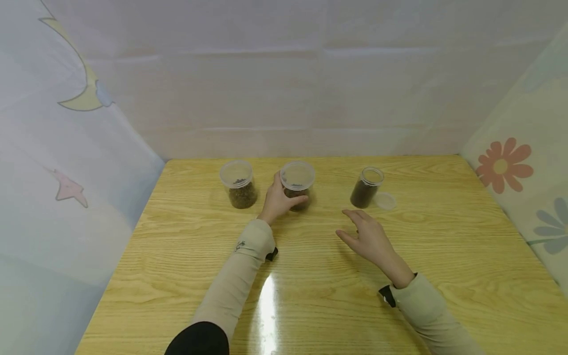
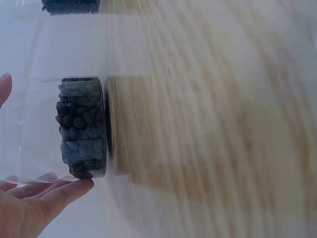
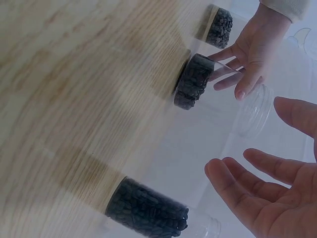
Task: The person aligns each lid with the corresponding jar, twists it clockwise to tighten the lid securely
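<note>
a wooden table (image 1: 146, 276) is spreading beneath everything, its yellow-brown grain showing, and a bright glare (image 1: 267, 315) is shining on its near part. behind it, a pale backdrop (image 1: 288, 98) is hanging with horizontal creases. on the left cloth (image 1: 35, 148), a yellow crescent moon (image 1: 90, 93) is touching a small blue cloud (image 1: 103, 93), and a pink star (image 1: 69, 189) is sitting lower. on the right cloth (image 1: 532, 118), a red flower (image 1: 512, 170) is standing above a blue-grey flower (image 1: 554, 230) that is running out of view.
</note>
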`<state>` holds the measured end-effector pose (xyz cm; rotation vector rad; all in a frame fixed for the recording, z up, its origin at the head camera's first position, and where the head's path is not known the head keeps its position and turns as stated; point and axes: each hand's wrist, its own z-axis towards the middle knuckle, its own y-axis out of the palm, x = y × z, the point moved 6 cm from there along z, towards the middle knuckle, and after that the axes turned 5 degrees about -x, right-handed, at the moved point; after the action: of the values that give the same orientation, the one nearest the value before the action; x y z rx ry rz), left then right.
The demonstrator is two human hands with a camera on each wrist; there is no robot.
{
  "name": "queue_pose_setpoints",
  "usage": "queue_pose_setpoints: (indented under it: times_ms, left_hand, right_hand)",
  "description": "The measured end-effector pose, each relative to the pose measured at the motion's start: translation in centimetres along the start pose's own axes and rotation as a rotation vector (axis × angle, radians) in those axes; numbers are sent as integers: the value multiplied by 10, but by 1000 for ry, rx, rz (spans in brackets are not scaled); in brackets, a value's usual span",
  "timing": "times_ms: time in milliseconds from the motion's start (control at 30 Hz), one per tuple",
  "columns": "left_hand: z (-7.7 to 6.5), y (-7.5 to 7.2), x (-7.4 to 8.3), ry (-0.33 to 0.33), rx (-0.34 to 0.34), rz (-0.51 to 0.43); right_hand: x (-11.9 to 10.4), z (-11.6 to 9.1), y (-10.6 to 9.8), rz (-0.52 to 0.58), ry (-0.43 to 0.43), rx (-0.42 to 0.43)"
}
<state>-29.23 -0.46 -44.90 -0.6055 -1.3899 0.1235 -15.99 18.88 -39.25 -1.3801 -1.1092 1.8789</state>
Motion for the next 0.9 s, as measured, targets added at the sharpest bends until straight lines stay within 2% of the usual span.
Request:
queue_pose_setpoints:
  times_ms: [467, 700, 800, 900]
  left_hand:
    - [3, 2, -3, -11, 5, -12]
    - [1, 2, -2, 41, 9, -41]
    - [-2, 1, -2, 47, 9, -22]
    - [-7, -1, -4, 21, 10, 11]
  right_hand:
    - [1, -1, 1, -1, -9, 8]
    - [1, -1, 1, 5, -6, 7]
    - [1, -2, 2, 7, 0, 2]
    - [0, -2, 1, 8, 3, 0]
